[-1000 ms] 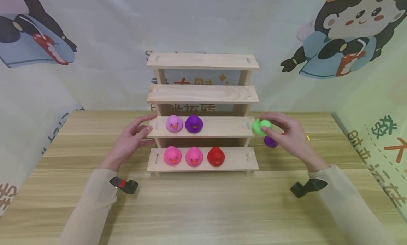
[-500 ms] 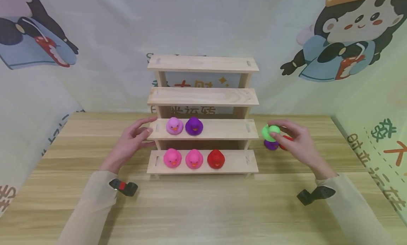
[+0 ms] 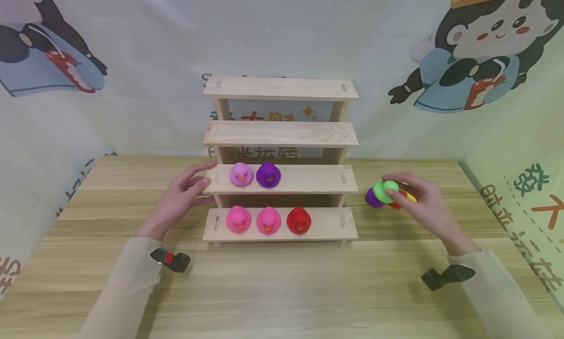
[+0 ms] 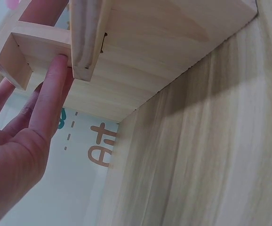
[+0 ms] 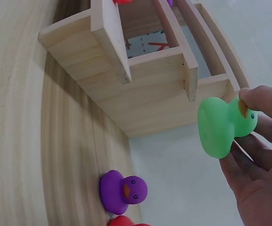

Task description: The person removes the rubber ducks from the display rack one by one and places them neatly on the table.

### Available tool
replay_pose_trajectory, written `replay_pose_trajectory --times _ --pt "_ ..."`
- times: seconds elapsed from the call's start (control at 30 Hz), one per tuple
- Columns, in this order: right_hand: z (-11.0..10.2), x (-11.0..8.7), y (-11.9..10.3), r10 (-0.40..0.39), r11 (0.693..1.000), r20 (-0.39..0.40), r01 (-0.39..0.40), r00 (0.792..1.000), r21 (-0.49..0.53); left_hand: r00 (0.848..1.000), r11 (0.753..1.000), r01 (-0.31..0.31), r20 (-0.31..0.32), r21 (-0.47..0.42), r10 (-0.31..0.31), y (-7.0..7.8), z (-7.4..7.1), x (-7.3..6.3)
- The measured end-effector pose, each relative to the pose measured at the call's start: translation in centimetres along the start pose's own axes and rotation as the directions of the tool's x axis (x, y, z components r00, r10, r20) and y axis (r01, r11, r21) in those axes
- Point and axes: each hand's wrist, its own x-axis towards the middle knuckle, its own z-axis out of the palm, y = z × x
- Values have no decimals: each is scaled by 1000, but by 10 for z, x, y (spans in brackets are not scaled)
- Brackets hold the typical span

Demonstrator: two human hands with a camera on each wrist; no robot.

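My right hand [image 3: 420, 207] pinches a light green rubber duck [image 3: 385, 191] right of the wooden stepped shelf [image 3: 282, 134]; in the right wrist view the green duck [image 5: 216, 126] hangs sideways between thumb and fingers. Close by on the table are a purple duck [image 3: 374, 198], a partly hidden red duck [image 3: 395, 202] and something yellow [image 3: 411, 197]. My left hand [image 3: 178, 199] grips the shelf's left end at the second board from the bottom. A lilac duck [image 3: 241, 174] and a purple duck [image 3: 269, 175] sit there. Two pink ducks [image 3: 238, 219] and a red duck [image 3: 299, 220] occupy the lowest board.
The shelf's upper two boards, including the top board [image 3: 282, 88], bear no ducks. Wood-patterned table [image 3: 282, 285] extends around the shelf. Behind and beside it hang pale printed cloth walls [image 3: 282, 31] with cartoon figures and lettering.
My right hand has carried the green duck rightward and slightly nearer, away from the second board's right end to beside the loose ducks. The left hand has stayed at the shelf.
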Motion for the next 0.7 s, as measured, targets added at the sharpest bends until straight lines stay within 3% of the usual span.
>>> replay_pose_trajectory --times 0.7 --pt "2 -29 26 90 996 41 -89 995 -8 1000 1000 13 -3 4 -13 0 -1 0"
